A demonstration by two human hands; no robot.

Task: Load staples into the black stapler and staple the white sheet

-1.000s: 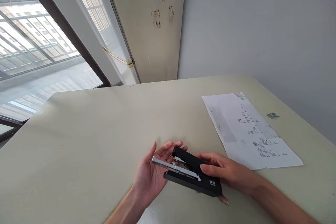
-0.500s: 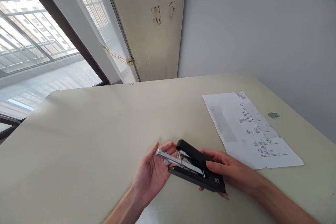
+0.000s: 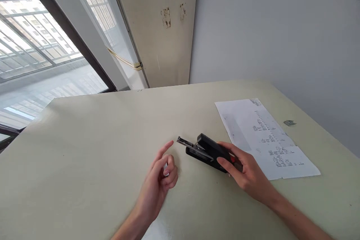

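My right hand grips a black stapler above the table, with the thumb on the near side and the fingers behind. The stapler's silvery staple tray sticks out to the left from between the black top arm and the base. My left hand is just left of the stapler, apart from it. Its index finger points toward the tray's tip, while the other fingers are curled around a small silvery piece, mostly hidden.
A printed sheet of paper lies to the right, partly behind my right hand. Beyond it rest small grey metallic pieces on the pale table. A wall borders the table at right, and a glass door stands at left.
The stapler has moved up and away, and its tray no longer lies over my left palm. My left hand has gone from open to curled around a small piece, index finger out.
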